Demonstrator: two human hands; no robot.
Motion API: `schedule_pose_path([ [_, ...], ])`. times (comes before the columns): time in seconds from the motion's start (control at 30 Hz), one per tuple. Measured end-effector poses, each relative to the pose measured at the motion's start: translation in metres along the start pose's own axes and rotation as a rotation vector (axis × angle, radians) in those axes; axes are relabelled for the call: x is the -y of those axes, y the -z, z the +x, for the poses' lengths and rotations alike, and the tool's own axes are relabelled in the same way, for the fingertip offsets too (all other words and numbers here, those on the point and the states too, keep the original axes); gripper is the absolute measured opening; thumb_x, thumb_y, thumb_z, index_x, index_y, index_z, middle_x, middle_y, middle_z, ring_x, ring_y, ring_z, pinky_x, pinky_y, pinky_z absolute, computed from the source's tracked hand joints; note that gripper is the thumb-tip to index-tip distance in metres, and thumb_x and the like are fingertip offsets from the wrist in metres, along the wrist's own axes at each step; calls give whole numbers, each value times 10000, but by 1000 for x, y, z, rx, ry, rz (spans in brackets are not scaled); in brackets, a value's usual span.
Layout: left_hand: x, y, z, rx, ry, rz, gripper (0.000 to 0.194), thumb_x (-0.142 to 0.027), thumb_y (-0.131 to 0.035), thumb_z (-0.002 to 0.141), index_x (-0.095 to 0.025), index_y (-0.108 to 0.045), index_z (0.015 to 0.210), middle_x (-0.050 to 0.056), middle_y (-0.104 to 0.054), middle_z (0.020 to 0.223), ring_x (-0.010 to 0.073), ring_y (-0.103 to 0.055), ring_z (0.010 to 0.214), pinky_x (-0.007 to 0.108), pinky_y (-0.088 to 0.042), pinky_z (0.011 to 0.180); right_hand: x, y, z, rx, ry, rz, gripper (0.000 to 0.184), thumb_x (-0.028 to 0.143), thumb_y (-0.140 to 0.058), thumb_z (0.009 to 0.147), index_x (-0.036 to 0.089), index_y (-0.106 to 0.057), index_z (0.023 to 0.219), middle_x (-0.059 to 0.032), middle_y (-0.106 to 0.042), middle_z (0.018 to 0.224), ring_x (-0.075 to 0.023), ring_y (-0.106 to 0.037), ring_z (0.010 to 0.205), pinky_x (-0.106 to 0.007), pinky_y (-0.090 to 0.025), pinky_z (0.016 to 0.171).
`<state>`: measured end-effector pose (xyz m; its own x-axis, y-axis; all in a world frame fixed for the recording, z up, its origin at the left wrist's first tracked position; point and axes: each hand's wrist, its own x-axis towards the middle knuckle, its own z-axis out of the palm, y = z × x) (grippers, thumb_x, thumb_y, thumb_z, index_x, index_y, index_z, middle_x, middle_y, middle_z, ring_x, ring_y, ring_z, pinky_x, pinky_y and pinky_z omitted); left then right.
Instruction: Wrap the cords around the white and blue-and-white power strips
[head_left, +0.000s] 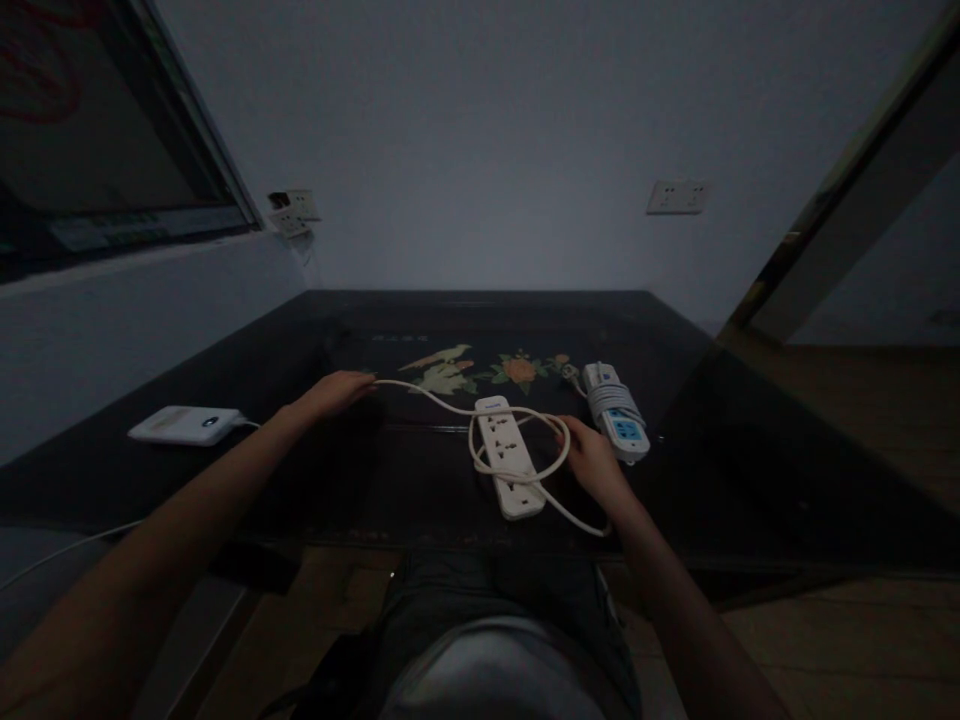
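Note:
A white power strip [511, 455] lies on the dark table in front of me, its white cord [442, 401] looped loosely over and around it. My left hand [341, 392], to the left of the strip, is closed on the far end of the cord, which runs from the fingers toward the loops. On the right, my right hand [590, 455] is closed at the edge of the loop, with the cord at its fingertips. Just beyond that hand lies a second power strip [626, 432] with blue sockets, its grey cord [613, 400] wound tightly around its body.
A white box-like device [184, 425] with a thin cable rests on the table's left side. The dark table [420, 480] has a bird and flower picture and reaches the wall. Wall sockets [676, 197] sit above it; another socket plate [291, 221] hangs loose at left.

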<state>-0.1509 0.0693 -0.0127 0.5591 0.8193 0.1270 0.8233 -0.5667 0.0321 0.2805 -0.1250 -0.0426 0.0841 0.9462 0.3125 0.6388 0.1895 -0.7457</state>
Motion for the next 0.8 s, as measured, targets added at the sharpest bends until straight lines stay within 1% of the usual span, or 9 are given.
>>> schedule_pose_path([
  [0.03, -3, 1, -3, 7, 25, -17, 309, -416, -404, 892, -222, -626, 985, 60, -689, 887, 194, -627, 773, 250, -425, 677, 1, 1, -1, 24, -13, -2, 364, 167, -453, 840, 222, -626, 1155, -65, -712, 977, -205, -661, 870, -314, -501, 760],
  [0.1, -11, 4, -7, 28, 56, 0, 360, -433, -336, 923, -235, -586, 1089, 46, -681, 824, 178, -618, 683, 234, -392, 600, 4, 4, -3, 98, -86, 7, 420, 180, -411, 860, 244, -574, 1242, -43, -711, 877, -165, -651, 640, -278, -506, 605],
  [0.17, -21, 10, -11, 9, 82, 11, 387, -423, -309, 937, -249, -537, 1196, 44, -679, 828, 171, -616, 662, 230, -369, 581, 8, 7, -4, 196, -171, 41, 466, 197, -376, 869, 248, -508, 1313, -13, -679, 735, -129, -559, 433, -242, -447, 441],
  [0.2, -27, 14, -13, -6, 85, 9, 393, -417, -315, 936, -254, -528, 1223, 43, -678, 828, 169, -615, 662, 230, -365, 585, 10, 10, -5, 241, -203, 67, 481, 200, -368, 867, 237, -480, 1333, 1, -653, 673, -123, -529, 389, -232, -420, 398],
  [0.3, -45, 27, -15, -36, 65, -54, 410, -447, -354, 923, -240, -562, 1210, 20, -649, 718, 161, -598, 628, 229, -364, 586, 12, 16, -5, 312, -236, 149, 483, 191, -400, 833, 186, -459, 1313, 23, -598, 606, -132, -542, 409, -224, -425, 397],
  [0.43, -69, 40, -13, -53, 4, -131, 421, -479, -402, 904, -221, -616, 1157, -7, -584, 601, 134, -541, 544, 217, -334, 543, 3, 22, -3, 197, -155, 72, 298, 180, -503, 755, 162, -574, 1044, -23, -633, 761, -146, -601, 601, -243, -467, 535],
  [0.53, -85, 44, -11, -67, -44, -206, 424, -470, -408, 907, -206, -622, 1160, -12, -582, 608, 116, -508, 525, 211, -326, 536, -4, 22, -1, 141, -146, 17, 186, 256, -512, 778, 153, -578, 918, -38, -619, 734, -163, -584, 606, -261, -444, 534],
  [0.67, -101, 52, -11, -75, -66, -215, 432, -457, -412, 912, -191, -613, 1186, -15, -569, 587, 108, -474, 499, 212, -313, 520, -8, 17, 1, 139, -150, 86, 258, 402, -472, 827, 160, -563, 826, -24, -575, 640, -158, -539, 533, -265, -408, 484],
  [0.8, -108, 61, -12, -36, -114, -152, 422, -427, -404, 923, -188, -605, 1208, 7, -638, 653, 100, -488, 490, 215, -331, 538, -9, 11, 2, 109, -192, 259, 368, 514, -500, 803, 153, -575, 823, -21, -575, 627, -147, -539, 531, -259, -422, 490],
])
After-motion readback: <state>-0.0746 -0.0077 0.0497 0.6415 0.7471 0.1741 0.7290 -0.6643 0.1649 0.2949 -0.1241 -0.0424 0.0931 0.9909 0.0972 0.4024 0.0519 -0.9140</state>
